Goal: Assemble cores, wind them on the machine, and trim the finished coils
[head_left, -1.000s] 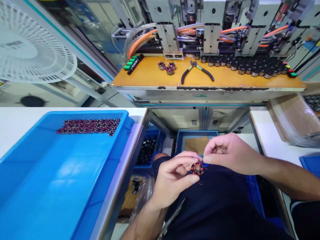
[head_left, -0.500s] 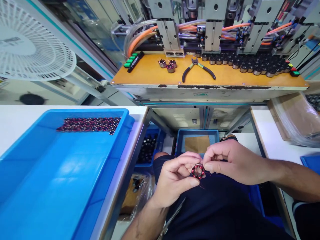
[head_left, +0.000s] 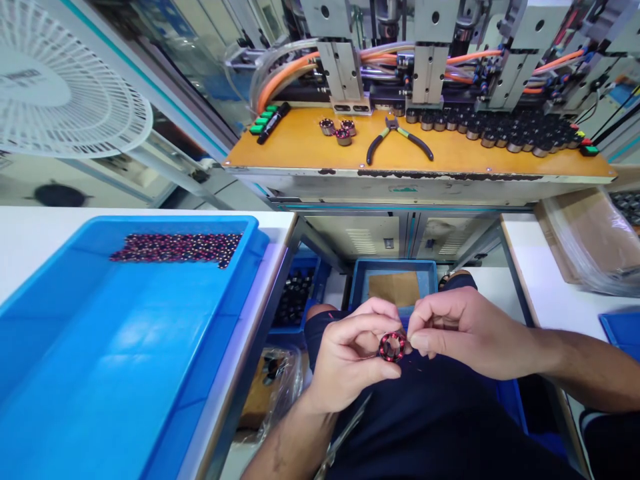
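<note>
L hand [head_left: 350, 353] pinches wound ring [head_left: 383, 348], prob. light, stiff, windings [head_left: 399, 339] fragile, best held by outer rim; R hand [head_left: 467, 333] fingertips pressed tog., contents unclear.

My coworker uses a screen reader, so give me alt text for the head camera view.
A person's left hand holds a small ring with red windings above their lap, the right hand pinched beside it. Ahead, pliers lie on an orange ledge; at left, a blue tray holds small red-and-dark parts.
</note>
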Demonstrator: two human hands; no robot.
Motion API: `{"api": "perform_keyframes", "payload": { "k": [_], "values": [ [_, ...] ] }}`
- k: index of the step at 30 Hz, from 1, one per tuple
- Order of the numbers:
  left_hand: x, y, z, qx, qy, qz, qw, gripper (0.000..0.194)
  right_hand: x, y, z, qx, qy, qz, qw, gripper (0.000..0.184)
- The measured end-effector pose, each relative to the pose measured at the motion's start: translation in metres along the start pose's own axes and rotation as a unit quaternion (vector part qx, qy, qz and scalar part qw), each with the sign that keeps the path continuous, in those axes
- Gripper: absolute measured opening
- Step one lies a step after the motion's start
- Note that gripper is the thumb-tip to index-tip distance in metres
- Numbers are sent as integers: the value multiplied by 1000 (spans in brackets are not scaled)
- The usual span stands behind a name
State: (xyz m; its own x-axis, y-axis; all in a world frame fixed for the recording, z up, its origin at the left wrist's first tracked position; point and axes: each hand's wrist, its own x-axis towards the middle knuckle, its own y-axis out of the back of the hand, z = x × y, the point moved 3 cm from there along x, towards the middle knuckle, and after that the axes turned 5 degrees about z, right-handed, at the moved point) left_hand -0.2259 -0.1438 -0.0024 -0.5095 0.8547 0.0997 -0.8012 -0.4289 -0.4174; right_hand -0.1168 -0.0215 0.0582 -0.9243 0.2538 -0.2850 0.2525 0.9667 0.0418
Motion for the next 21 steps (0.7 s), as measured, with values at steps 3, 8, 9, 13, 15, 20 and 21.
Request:
{"api": "perform_keyframes", "payload": {
  "k": [3,8,9,13,15,20,21],
  "values": [
    [0,0,1,10,-6,8,1000,36,0,-2,0,3,-3,4,1000,12],
    [1,-2,2,6,-11,-6,1000,32,-4,-2,-1,-49,35,12,998,15],
    [1,-3,3,0,-12,-10,1000,31,-7,-1,-1,-80,67,5,994,15],
    [3,-4,3,-35,-4,-18,999,29,-20,12,-5,-269,267,28,925,6],
    [4,-5,3,-55,11,-29,998,30,-23,21,-8,-360,364,91,854,8],
    [5,-13,-1,-110,85,-60,988,32,-19,19,-14,-418,520,66,742,17],
    [5,-14,-2,-124,101,-62,985,32,-16,17,-15,-409,530,57,741,17]
  ]
}}
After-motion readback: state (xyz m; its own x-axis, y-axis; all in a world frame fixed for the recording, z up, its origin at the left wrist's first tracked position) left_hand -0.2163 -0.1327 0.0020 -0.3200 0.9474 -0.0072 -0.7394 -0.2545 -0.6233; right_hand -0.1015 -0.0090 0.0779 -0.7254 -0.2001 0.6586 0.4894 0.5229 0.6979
